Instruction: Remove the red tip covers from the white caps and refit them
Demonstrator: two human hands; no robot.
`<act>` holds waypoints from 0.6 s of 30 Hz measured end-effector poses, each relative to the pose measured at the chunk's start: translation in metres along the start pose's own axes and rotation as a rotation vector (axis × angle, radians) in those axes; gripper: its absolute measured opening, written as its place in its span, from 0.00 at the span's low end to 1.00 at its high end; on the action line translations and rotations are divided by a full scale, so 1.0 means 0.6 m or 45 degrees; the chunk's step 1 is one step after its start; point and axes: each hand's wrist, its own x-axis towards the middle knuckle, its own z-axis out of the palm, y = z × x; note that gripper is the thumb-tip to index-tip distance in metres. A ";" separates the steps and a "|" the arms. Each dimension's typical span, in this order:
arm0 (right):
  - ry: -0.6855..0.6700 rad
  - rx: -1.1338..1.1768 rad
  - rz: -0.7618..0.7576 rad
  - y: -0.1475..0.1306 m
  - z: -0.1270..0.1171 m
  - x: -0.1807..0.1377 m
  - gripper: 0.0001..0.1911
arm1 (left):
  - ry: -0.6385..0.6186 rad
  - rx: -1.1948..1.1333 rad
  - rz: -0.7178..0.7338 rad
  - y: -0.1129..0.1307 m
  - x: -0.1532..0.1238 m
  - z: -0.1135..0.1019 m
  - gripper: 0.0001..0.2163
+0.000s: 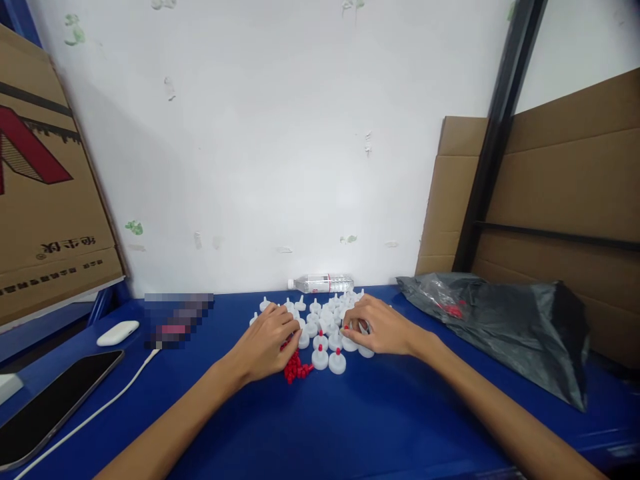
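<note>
Several white plastic caps (325,317) stand in a cluster on the blue table (360,420); a few at the front carry red tips (338,351). A small heap of loose red tips (296,369) lies just under my left hand (267,340), whose fingers are curled over the heap and the cluster's left edge. My right hand (377,327) rests on the cluster's right side, its fingers pinched on a white cap with a red tip at the fingertips.
A clear water bottle (323,283) lies against the white wall behind the caps. A black plastic bag (505,320) lies at the right, cardboard behind it. At the left are a phone (50,403), a white cable (95,413), a small white case (118,332) and a cardboard box (45,187).
</note>
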 end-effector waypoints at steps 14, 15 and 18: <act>-0.188 0.370 0.247 0.052 -0.031 -0.010 0.22 | -0.105 -0.062 -0.032 0.005 0.001 -0.006 0.09; -0.264 0.442 0.255 0.056 -0.036 -0.012 0.20 | -0.116 -0.070 -0.031 0.006 0.001 -0.007 0.08; -0.409 0.597 0.277 0.068 -0.043 -0.016 0.20 | -0.140 -0.087 -0.028 0.011 0.001 -0.010 0.07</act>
